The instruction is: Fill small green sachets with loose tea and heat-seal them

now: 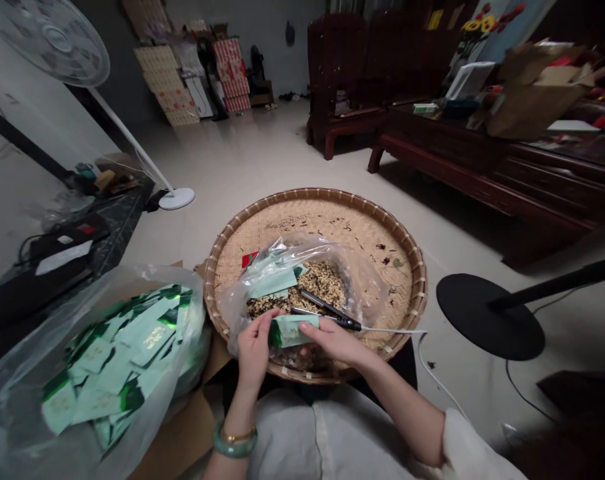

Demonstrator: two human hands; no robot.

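Note:
A small pale-green packet (296, 331) with a shiny dark-green end is held level between my two hands, over the near side of a round woven tray (415, 273). My left hand (253, 348) pinches its left end. The thumb of my right hand (336, 340) presses on its right end. Just above my right hand is a black hair straightener (339, 317), its two arms apart and a white cord running right; whether my fingers also grip it is hidden. Behind lies a clear plastic bag (365, 267) with dry tan-and-dark loose bits (327, 283) and more green packets (272, 281).
A large plastic bag (182, 400) full of green packets stands at my left on cardboard (195, 433). To the right is a black round stand base (489, 317). A white fan (177, 198) stands at back left, a dark wooden table (482, 167) at back right.

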